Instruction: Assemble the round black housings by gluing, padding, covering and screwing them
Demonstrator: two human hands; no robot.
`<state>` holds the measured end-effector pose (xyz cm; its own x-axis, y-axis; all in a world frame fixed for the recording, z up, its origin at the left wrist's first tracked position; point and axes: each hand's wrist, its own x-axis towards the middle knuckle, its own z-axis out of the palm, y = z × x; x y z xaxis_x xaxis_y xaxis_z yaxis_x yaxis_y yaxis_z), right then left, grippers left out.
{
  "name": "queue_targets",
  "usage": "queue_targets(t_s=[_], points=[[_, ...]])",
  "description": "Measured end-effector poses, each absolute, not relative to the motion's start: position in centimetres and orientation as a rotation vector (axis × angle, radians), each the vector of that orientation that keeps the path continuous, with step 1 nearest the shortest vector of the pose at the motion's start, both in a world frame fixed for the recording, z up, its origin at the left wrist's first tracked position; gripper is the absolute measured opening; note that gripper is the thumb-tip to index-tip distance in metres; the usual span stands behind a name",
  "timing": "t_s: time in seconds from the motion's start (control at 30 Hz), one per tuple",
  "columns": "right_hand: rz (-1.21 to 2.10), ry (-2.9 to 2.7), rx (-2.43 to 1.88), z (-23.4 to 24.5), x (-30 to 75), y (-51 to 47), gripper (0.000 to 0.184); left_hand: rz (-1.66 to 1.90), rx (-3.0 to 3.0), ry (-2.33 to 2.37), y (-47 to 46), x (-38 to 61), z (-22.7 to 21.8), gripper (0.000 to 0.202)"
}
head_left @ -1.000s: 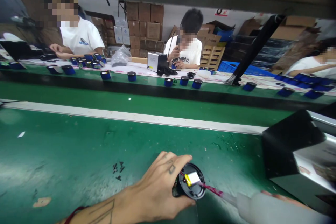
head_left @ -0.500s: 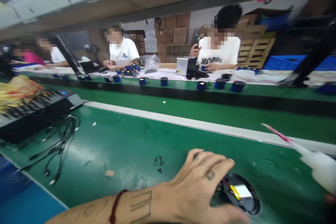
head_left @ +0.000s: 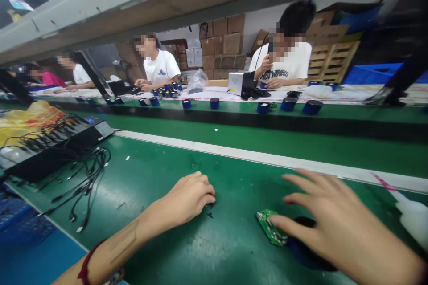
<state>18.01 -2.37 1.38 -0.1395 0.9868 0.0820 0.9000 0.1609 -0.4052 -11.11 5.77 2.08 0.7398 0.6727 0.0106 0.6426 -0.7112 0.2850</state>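
My left hand [head_left: 195,198] is low over the green bench, its fingers curled together and pointing down. Beside its fingertips lies a small black piece [head_left: 210,215]; whatever the fingers pinch is hidden. Fingers spread and blurred, my right hand [head_left: 327,218] hovers over a dark blue round housing [head_left: 304,249], covering much of it. A green circuit board [head_left: 271,228] juts out from the housing's left side, close to my right thumb. Further right, partly behind my right wrist, is a white squeeze bottle [head_left: 414,218] with a pink-marked nozzle.
Black cables [head_left: 85,187] trail from a long black charging box [head_left: 63,147] at the left. A pale strip [head_left: 227,153] divides the bench from the belt beyond. Several blue round units [head_left: 214,103] line the far side, where co-workers sit. A beam [head_left: 167,4] crosses overhead.
My left hand has left the round housing and moved left to the small black pieces, its fingers closing. My right hand has come in from the right over the housing. The view has shifted slightly.
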Motion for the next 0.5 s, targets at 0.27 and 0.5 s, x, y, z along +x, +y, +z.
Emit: queue_targets(t_s=[0.27, 0.5], points=[[0.789, -2.011, -1.715, 3.0, 16.3, -2.6, 0.019, 0.145, 2.677, 1.043, 5.8, -10.9, 1.4, 0.022], [0.896, -1.840, -1.653, 4.2, 18.2, -4.5, 0.024, 0.319, 2.491, 1.045, 5.9, -10.7, 2.1, 0.021]])
